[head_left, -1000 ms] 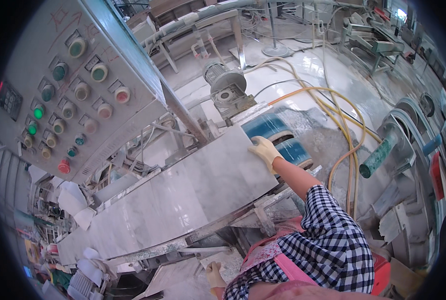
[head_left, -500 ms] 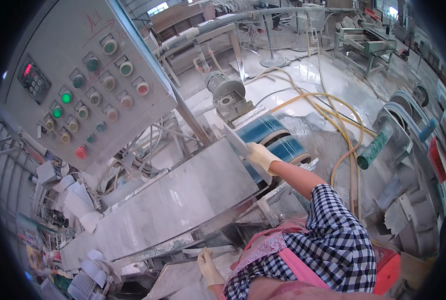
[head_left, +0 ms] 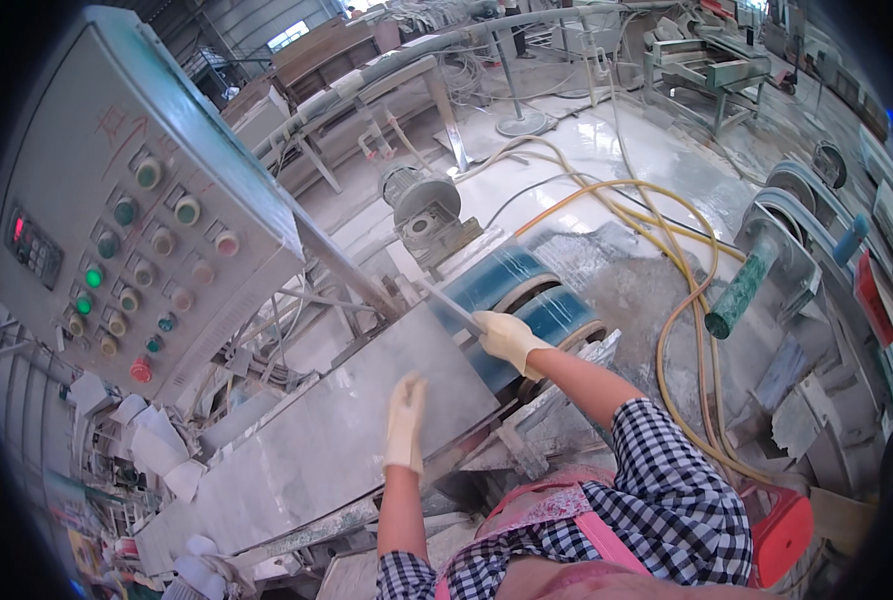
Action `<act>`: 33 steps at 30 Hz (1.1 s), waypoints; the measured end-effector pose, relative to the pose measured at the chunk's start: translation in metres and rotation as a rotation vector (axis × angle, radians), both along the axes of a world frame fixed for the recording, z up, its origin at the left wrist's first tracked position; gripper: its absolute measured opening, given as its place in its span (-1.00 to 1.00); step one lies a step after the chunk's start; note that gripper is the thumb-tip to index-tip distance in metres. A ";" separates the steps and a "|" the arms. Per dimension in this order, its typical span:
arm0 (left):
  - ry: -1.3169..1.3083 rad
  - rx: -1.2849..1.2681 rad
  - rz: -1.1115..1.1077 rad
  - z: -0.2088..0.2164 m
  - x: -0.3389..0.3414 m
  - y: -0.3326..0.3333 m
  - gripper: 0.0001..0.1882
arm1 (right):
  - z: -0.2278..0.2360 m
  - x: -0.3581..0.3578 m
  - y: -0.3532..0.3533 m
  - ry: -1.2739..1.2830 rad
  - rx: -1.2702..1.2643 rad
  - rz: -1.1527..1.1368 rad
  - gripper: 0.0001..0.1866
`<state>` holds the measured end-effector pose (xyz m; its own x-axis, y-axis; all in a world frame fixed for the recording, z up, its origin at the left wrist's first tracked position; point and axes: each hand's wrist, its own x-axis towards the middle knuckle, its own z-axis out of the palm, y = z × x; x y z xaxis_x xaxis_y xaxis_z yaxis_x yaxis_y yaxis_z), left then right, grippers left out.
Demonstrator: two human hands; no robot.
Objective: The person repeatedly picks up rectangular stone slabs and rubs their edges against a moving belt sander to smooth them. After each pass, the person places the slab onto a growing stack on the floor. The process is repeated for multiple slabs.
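Observation:
My right hand (head_left: pixel 511 340), in a pale yellow rubber glove, grips the edge of a thin grey slab (head_left: pixel 448 303). The slab now shows nearly edge-on, at the far end of a long flat grey bed (head_left: pixel 336 415) beside blue rollers. My left hand (head_left: pixel 404 415), gloved alike, is raised over the near side of the bed. Its fingers are half curled, with a small gap by the thumb and no object visible in it. The blue roller-like drums (head_left: pixel 556 315) lie just beyond my right hand.
A grey control box (head_left: pixel 146 220) with several buttons and lit green lamps stands at left. Behind the bed sits a motor (head_left: pixel 421 205). Yellow hoses (head_left: pixel 681 265) loop across the wet floor at right. A red stool (head_left: pixel 781 535) is at lower right, near a green cylinder (head_left: pixel 741 295).
My left hand has risen from low beside my body to over the bed. My right hand has shifted slightly left with the slab, which has turned more edge-on. The view has shifted too.

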<state>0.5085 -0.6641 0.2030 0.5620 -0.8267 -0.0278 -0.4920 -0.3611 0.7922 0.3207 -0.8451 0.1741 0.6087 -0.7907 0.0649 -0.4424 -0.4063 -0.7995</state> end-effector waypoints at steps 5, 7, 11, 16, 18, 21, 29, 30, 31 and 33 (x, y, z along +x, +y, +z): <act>-0.521 0.283 0.011 -0.034 -0.011 -0.080 -0.27 | 0.002 0.000 0.002 -0.011 0.035 -0.032 -0.77; -0.612 0.448 0.029 -0.034 -0.026 -0.102 -0.12 | 0.004 -0.003 0.002 0.008 0.049 -0.024 -0.74; -0.543 0.507 0.138 -0.030 -0.056 -0.124 0.06 | 0.007 -0.011 0.000 -0.022 0.028 -0.012 -0.74; -0.711 0.499 0.247 -0.027 -0.068 -0.130 0.02 | 0.010 -0.015 0.001 -0.029 0.017 -0.007 -0.75; -0.717 0.535 0.255 -0.023 -0.070 -0.136 -0.03 | 0.011 -0.017 0.002 -0.022 0.019 -0.007 -0.74; -0.552 0.709 0.210 -0.015 -0.074 -0.147 -0.01 | 0.012 -0.022 0.003 -0.046 0.050 -0.005 -0.75; -0.370 0.361 0.134 0.018 -0.040 -0.118 -0.49 | 0.004 -0.034 -0.013 -0.212 0.015 0.002 -0.76; -0.328 0.414 0.156 0.023 -0.034 -0.109 -0.49 | 0.002 -0.034 -0.013 -0.225 0.014 0.025 -0.76; -0.307 0.446 0.196 0.028 -0.027 -0.101 -0.49 | 0.001 -0.032 -0.013 -0.212 0.006 0.042 -0.76; -0.117 0.391 0.266 0.038 -0.016 -0.088 -0.49 | 0.000 -0.025 -0.007 -0.217 -0.043 0.024 -0.77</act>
